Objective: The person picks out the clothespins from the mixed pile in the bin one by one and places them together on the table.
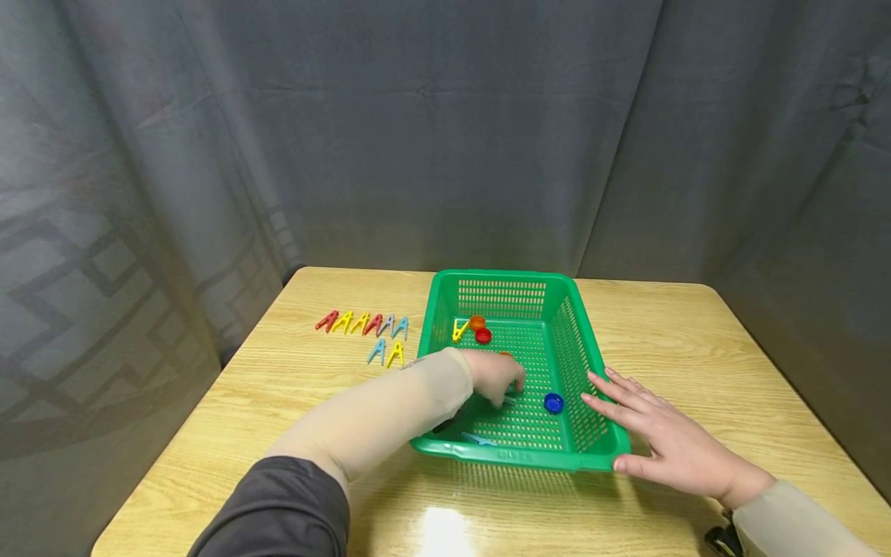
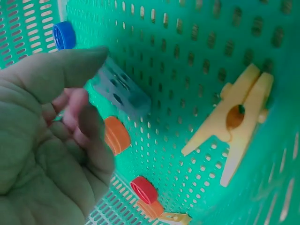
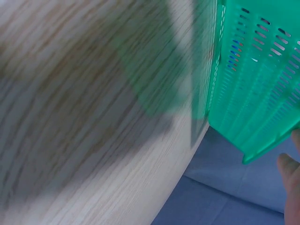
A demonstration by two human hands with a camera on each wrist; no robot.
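Green perforated basket [image 1: 581, 352] on wooden counter [image 1: 696, 340]. Left hand [image 1: 496, 377] inside basket, fingers pinching a pale blue clothespin [image 2: 121, 89]. Right hand [image 1: 661, 437] flat, fingers straight, against basket's right outer wall. Also in basket: blue cap [image 1: 553, 402], red cap [image 1: 483, 335], orange cap [image 1: 476, 322], yellow clothespin [image 1: 459, 330]. Coloured clothespins in rows [image 1: 365, 325] left of basket.

Basket [image 1: 588, 340] walls hem left hand [image 1: 496, 377]; caps [image 1: 553, 402] scattered inside.

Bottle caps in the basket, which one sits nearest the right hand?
The blue cap, alone near the basket's front-right corner; the red and orange caps lie farther back.
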